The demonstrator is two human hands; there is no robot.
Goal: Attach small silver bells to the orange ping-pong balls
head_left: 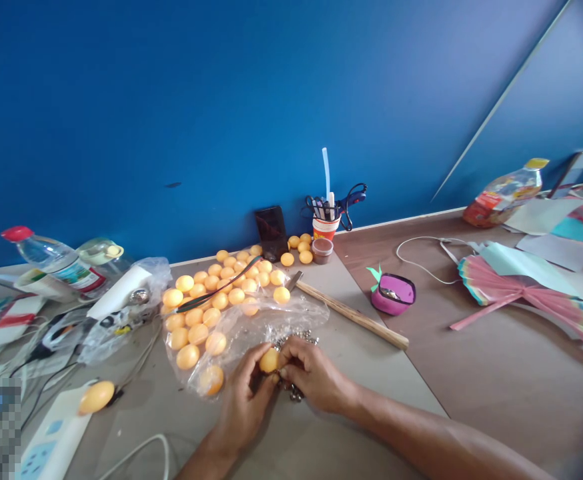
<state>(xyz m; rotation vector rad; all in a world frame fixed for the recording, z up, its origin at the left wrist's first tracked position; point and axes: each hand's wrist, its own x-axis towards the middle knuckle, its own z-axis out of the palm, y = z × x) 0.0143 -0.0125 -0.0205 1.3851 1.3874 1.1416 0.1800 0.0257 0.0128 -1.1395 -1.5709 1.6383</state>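
Head: two hands (244,393) on apparently one ball (269,361).

Smooth plastic ball (269,361), glossy plastic bag (299,312), shiny metal bits (296,394), wooden handle (355,316)

Possible to pass rightward from the gripped ball (269,361), over table (374,367), between right forearm (396,421) and hammer (354,312). Blocked on the left of the grip by balls (198,333); just beyond, by metal pieces (287,331) and bag (296,311); farther to the right, by pouch (392,305).
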